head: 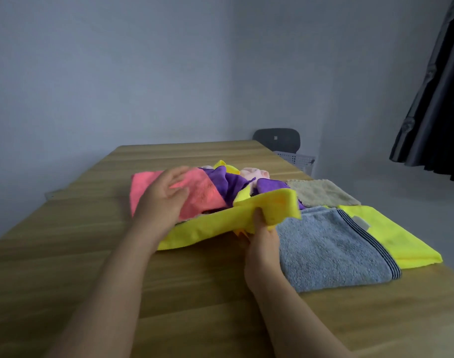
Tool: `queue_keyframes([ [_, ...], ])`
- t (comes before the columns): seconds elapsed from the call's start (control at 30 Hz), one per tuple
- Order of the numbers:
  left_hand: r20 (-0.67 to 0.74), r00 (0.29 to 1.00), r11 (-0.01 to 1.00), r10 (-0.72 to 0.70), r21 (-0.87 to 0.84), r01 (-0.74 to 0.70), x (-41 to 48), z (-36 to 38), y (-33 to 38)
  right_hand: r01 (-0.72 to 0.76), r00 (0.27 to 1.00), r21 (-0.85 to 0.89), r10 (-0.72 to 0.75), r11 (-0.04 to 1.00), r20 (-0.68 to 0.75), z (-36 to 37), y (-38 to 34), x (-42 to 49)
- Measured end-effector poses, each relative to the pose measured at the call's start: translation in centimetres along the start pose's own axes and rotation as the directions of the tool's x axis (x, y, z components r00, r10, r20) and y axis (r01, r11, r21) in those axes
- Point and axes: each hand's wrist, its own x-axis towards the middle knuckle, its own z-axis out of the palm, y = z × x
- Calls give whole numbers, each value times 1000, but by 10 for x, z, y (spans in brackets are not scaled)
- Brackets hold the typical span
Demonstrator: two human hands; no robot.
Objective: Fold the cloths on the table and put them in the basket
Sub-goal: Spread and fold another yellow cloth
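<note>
Two hands at work over a wooden table.

- Right hand: thumb and fingers pinching a raised fold of the yellow cloth. This grip is the reference for every entry below.
- Left hand: left of the grip, lying on the pink cloth, fingers loosely extended and blurred, nothing clasped.
- Yellow cloth: runs leftward from the grip along the pile's near edge, resting on the table.
- Purple cloth and pale pink cloth: crumpled, just beyond the grip.
- Grey-blue towel: folded, just right of the grip, touching the right hand.
- Beige cloth: flat, beyond and right of the grip.
- Neon-yellow cloth: flat, farther right, overlapped by the towel's striped edge.
- Basket: white and latticed, well beyond the grip, past the table's far right edge, beside a dark chair.
</note>
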Motion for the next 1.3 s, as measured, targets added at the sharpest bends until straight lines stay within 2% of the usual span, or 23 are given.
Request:
queue_keyframes([
  [0.07, -69, 996, 958, -55, 278, 72, 7, 7, -27, -187, 980, 346, 151, 919, 129, -3, -9, 1],
  [0.1, -70, 993, 928, -99, 355, 118, 7, 12, -40, -236, 968, 430, 171, 871, 186, -6, -10, 1],
  [0.23, 20, 974, 876, -227, 441, 195, 2, 32, -62, -396, 890, 546, 163, 739, 425, -13, -11, 2],
  [0.3, 79, 984, 891, -162, 440, 112, 0, 35, -57, -448, 845, 522, 154, 726, 513, -15, -11, 2],
  [0.37, 225, 974, 924, -9, 373, -78, 2, 33, -51, -443, 845, 481, 173, 757, 505, -14, -10, 3],
  [0.43, 440, 897, 931, 44, 308, -196, 2, 31, -45, -452, 844, 456, 202, 767, 496, -15, -10, 4],
  [0.47, 512, 858, 918, 35, 322, -230, 1, 31, -45, -455, 845, 445, 215, 772, 490, -15, -10, 3],
  [0.5, 527, 849, 903, 34, 348, -252, 0, 31, -46, -452, 852, 445, 226, 773, 473, -15, -11, 2],
  [0.57, 399, 913, 893, 83, 377, -246, -2, 33, -52, -446, 865, 467, 234, 763, 444, -16, -13, 1],
  [0.63, 218, 972, 912, 91, 373, -169, -3, 31, -52, -432, 881, 500, 231, 751, 414, -18, -14, 2],
  [0.77, -63, 997, 920, 55, 392, -26, 3, 20, -48, -394, 898, 526, 193, 754, 396, -18, -17, 1],
  [0.83, -266, 964, 949, -20, 299, 103, 7, 10, -49, -379, 903, 557, 165, 739, 396, -21, -20, 1],
  [0.9, -478, 863, 965, -161, 108, 239, 11, -1, -52, -345, 915, 598, 116, 723, 387, -25, -26, 1],
  [0.97, -616, 767, 969, -179, 26, 247, 14, -8, -53, -301, 920, 640, 39, 708, 389, -28, -31, 3],
  [1.0, -646, 751, 979, -138, 28, 204, 15, -8, -52, -286, 916, 654, -1, 700, 402, -28, -35, 2],
  [1.03, -629, 773, 989, -79, 51, 142, 16, -4, -49, -276, 909, 663, -36, 696, 416, -28, -39, 1],
  [1.07, -552, 834, 995, 4, 86, 52, 16, 1, -46, -265, 903, 663, -62, 700, 426, -27, -41, -1],
  [1.13, -223, 962, 973, 159, 200, -114, 12, 16, -46, -246, 898, 661, -91, 709, 431, -28, -43, -5],
  [1.17, -16, 991, 945, 131, 304, -120, 7, 21, -49, -241, 895, 672, -107, 700, 432, -29, -42, -6],
  [1.2, 153, 987, 883, 41, 457, -108, 3, 26, -55, -232, 893, 688, -129, 688, 431, -31, -41, -5],
  [1.23, 259, 963, 790, -76, 605, -101, -2, 28, -63, -227, 894, 700, -141, 677, 425, -33, -38, -1],
  [1.3, 309, 919, 661, -244, 747, -75, -6, 30, -75, -203, 903, 706, -149, 678, 403, -37, -37, 5],
])
